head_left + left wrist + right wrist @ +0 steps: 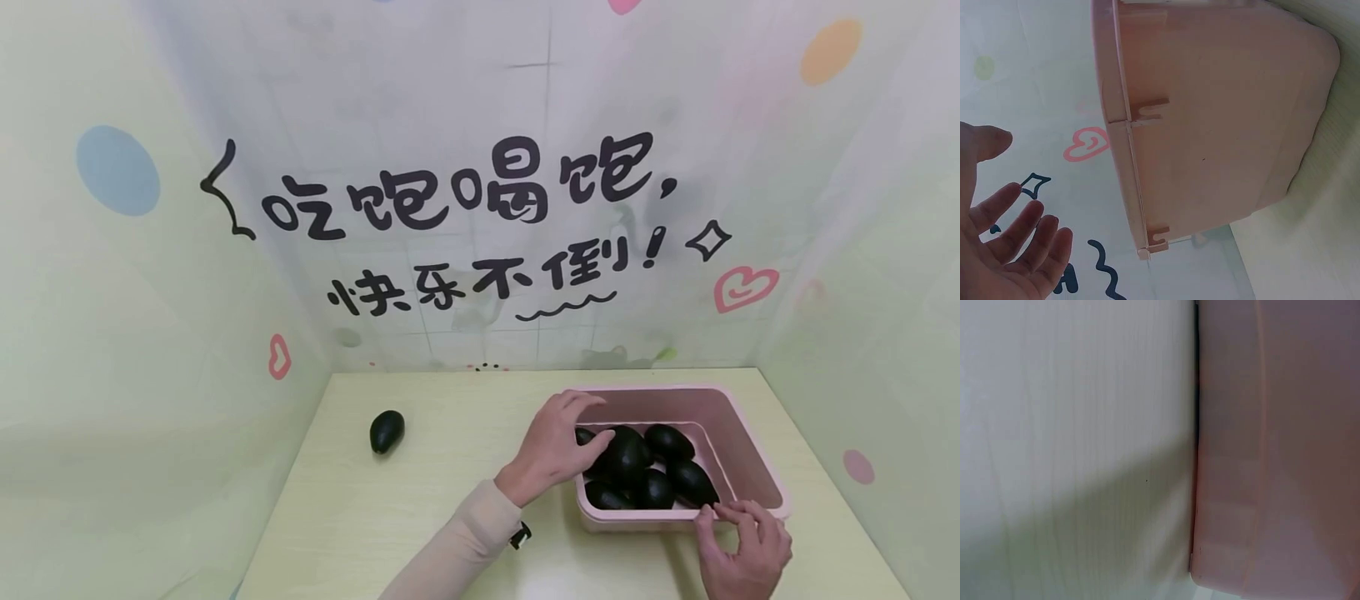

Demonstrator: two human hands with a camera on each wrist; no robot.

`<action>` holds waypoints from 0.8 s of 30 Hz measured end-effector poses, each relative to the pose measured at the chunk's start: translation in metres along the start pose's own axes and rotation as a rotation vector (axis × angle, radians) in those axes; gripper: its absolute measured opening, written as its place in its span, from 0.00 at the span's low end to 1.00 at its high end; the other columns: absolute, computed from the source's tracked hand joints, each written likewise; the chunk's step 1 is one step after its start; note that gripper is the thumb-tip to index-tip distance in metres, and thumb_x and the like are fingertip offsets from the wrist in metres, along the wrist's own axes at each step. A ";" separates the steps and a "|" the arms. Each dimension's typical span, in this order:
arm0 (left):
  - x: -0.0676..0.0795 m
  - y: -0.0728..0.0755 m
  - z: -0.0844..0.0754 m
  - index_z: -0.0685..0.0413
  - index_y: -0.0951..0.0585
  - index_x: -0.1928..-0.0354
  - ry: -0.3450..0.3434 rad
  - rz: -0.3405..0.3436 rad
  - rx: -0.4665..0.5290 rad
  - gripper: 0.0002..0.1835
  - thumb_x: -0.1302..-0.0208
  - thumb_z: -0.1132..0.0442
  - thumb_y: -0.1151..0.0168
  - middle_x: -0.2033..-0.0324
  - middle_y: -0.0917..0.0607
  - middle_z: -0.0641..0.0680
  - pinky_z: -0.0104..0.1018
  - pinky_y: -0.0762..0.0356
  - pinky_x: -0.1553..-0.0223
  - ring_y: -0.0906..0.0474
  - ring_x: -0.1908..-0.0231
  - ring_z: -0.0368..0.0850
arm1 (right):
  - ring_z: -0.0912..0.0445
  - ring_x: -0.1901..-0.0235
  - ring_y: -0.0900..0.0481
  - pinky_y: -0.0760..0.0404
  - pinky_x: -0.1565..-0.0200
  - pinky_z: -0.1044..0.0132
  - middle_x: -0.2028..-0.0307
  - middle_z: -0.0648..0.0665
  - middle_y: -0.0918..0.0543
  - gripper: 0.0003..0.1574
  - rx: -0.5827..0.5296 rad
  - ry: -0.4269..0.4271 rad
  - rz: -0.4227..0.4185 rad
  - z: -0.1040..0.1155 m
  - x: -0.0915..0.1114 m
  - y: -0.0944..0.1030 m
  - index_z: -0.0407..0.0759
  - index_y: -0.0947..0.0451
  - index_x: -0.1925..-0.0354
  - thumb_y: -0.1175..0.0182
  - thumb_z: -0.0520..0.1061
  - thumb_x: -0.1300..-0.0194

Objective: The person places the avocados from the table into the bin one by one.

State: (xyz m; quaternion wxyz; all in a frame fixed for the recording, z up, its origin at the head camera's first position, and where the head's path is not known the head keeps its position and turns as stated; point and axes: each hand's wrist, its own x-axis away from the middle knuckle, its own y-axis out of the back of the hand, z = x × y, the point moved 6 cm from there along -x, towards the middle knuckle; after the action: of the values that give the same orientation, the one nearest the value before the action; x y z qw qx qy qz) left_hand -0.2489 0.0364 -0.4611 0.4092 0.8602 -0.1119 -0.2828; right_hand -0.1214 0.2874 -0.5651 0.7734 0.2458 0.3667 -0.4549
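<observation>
A pink plastic bin [750, 442] stands on the table, holding several dark green avocados [628, 457]. My left hand [558, 437] hovers over the bin's left side, thumb and fingers spread apart. In the left wrist view that hand [1019, 231] has loosely bent fingers and nothing in its palm, beside the bin's outer wall [1222, 125]. At the front right corner, my right hand [746, 550] holds the bin's rim between thumb and fingers. Only the bin's side [1285, 456] and the table fill the right wrist view; the hand is out of sight there.
A single avocado [387, 432] lies on the table [442, 492] to the left of the bin. Behind and on both sides, a printed cloth backdrop [465, 350] with black lettering encloses the table.
</observation>
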 end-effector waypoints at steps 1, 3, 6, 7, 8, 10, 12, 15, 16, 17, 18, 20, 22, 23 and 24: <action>0.000 0.001 0.001 0.44 0.17 0.36 0.000 -0.007 -0.003 0.23 0.29 0.46 0.32 0.39 0.15 0.46 0.34 0.20 0.36 0.19 0.38 0.43 | 0.76 0.44 0.33 0.44 0.41 0.69 0.64 0.27 0.19 0.24 -0.001 0.001 -0.002 0.000 0.000 0.000 0.25 0.16 0.73 0.34 0.50 0.43; 0.001 0.002 0.002 0.45 0.16 0.37 -0.004 -0.019 -0.013 0.23 0.30 0.47 0.31 0.39 0.14 0.46 0.35 0.20 0.37 0.18 0.38 0.43 | 0.76 0.43 0.33 0.44 0.41 0.69 0.64 0.26 0.19 0.25 -0.002 0.003 -0.003 0.001 -0.001 0.000 0.25 0.17 0.73 0.34 0.50 0.43; 0.003 0.003 0.003 0.47 0.16 0.38 -0.001 -0.036 -0.019 0.23 0.31 0.48 0.30 0.40 0.14 0.48 0.37 0.19 0.37 0.18 0.39 0.44 | 0.76 0.43 0.33 0.44 0.41 0.69 0.64 0.27 0.19 0.26 0.000 0.003 0.001 0.001 -0.001 0.000 0.25 0.17 0.73 0.34 0.51 0.42; 0.004 0.003 0.005 0.47 0.16 0.38 0.001 -0.044 -0.018 0.23 0.31 0.48 0.30 0.41 0.13 0.48 0.37 0.19 0.37 0.18 0.39 0.44 | 0.76 0.43 0.33 0.44 0.41 0.69 0.64 0.27 0.19 0.26 0.000 0.003 0.001 0.001 -0.002 0.000 0.25 0.17 0.73 0.34 0.51 0.42; 0.005 0.003 0.006 0.47 0.15 0.38 0.004 -0.050 -0.012 0.23 0.31 0.49 0.30 0.41 0.13 0.48 0.38 0.19 0.37 0.18 0.39 0.44 | 0.76 0.43 0.33 0.44 0.41 0.69 0.64 0.27 0.19 0.26 -0.001 0.002 0.000 0.001 -0.002 0.000 0.25 0.17 0.73 0.34 0.51 0.42; 0.007 0.003 0.008 0.48 0.15 0.39 0.013 -0.064 0.005 0.22 0.32 0.50 0.29 0.42 0.13 0.49 0.39 0.19 0.37 0.18 0.40 0.44 | 0.76 0.43 0.33 0.44 0.41 0.69 0.64 0.27 0.19 0.26 -0.002 0.001 0.003 0.001 -0.001 0.000 0.25 0.17 0.73 0.34 0.51 0.42; 0.010 0.003 0.011 0.47 0.15 0.39 0.019 -0.079 0.019 0.22 0.32 0.50 0.29 0.42 0.13 0.49 0.39 0.19 0.37 0.17 0.40 0.44 | 0.76 0.43 0.33 0.44 0.41 0.69 0.64 0.27 0.19 0.26 -0.001 0.001 0.005 0.000 -0.001 0.000 0.25 0.17 0.73 0.34 0.51 0.42; 0.015 0.002 0.015 0.47 0.15 0.39 0.039 -0.087 0.043 0.22 0.33 0.51 0.28 0.43 0.13 0.49 0.40 0.19 0.37 0.17 0.40 0.45 | 0.76 0.43 0.34 0.45 0.40 0.69 0.64 0.27 0.19 0.26 0.001 0.000 0.014 0.000 -0.001 0.000 0.25 0.17 0.72 0.35 0.51 0.42; 0.016 0.002 0.017 0.47 0.15 0.39 0.048 -0.087 0.050 0.22 0.33 0.51 0.28 0.42 0.13 0.49 0.40 0.19 0.37 0.18 0.40 0.45 | 0.76 0.43 0.34 0.45 0.40 0.69 0.64 0.27 0.19 0.26 0.001 -0.001 0.014 0.000 -0.001 0.000 0.25 0.17 0.72 0.34 0.51 0.42; 0.017 0.003 0.018 0.47 0.15 0.39 0.056 -0.090 0.052 0.22 0.32 0.52 0.29 0.42 0.13 0.48 0.40 0.19 0.37 0.18 0.39 0.45 | 0.76 0.43 0.34 0.45 0.40 0.69 0.64 0.27 0.19 0.26 -0.001 -0.001 0.014 0.000 -0.001 0.000 0.25 0.17 0.72 0.34 0.51 0.42; 0.019 0.003 0.021 0.48 0.15 0.38 0.068 -0.091 0.060 0.22 0.32 0.52 0.29 0.42 0.13 0.48 0.41 0.19 0.36 0.18 0.39 0.45 | 0.76 0.43 0.34 0.45 0.40 0.69 0.64 0.27 0.19 0.25 -0.001 -0.002 0.015 0.000 -0.001 0.000 0.25 0.17 0.72 0.34 0.51 0.42; 0.021 0.003 0.025 0.49 0.15 0.39 0.087 -0.097 0.079 0.22 0.32 0.53 0.29 0.42 0.13 0.48 0.42 0.19 0.36 0.18 0.39 0.46 | 0.76 0.43 0.34 0.45 0.40 0.69 0.64 0.27 0.19 0.26 -0.002 -0.001 0.018 0.000 -0.001 0.000 0.25 0.17 0.72 0.35 0.51 0.42; 0.024 0.005 0.029 0.50 0.15 0.39 0.101 -0.109 0.094 0.22 0.32 0.54 0.28 0.42 0.13 0.49 0.43 0.19 0.36 0.18 0.39 0.46 | 0.76 0.43 0.34 0.45 0.40 0.69 0.64 0.27 0.19 0.26 -0.004 0.003 0.015 0.000 -0.001 0.000 0.25 0.17 0.73 0.35 0.51 0.42; 0.025 0.005 0.031 0.50 0.14 0.40 0.106 -0.115 0.099 0.21 0.32 0.54 0.28 0.43 0.13 0.49 0.43 0.19 0.37 0.18 0.40 0.47 | 0.76 0.43 0.34 0.45 0.40 0.69 0.64 0.27 0.19 0.26 0.000 0.006 0.012 0.001 -0.002 0.000 0.25 0.17 0.72 0.35 0.51 0.42; 0.026 0.005 0.033 0.51 0.14 0.40 0.112 -0.119 0.107 0.21 0.33 0.55 0.28 0.43 0.12 0.50 0.44 0.19 0.37 0.17 0.40 0.47 | 0.76 0.43 0.34 0.45 0.40 0.69 0.64 0.27 0.19 0.26 0.003 0.009 0.008 0.001 -0.002 0.000 0.25 0.17 0.73 0.35 0.51 0.41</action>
State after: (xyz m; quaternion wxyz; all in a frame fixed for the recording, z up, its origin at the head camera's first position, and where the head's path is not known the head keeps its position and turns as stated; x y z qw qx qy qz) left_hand -0.2465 0.0008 -0.4842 0.3508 0.9004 -0.0523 -0.2518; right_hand -0.1217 0.2880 -0.5632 0.7733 0.2503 0.3686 -0.4511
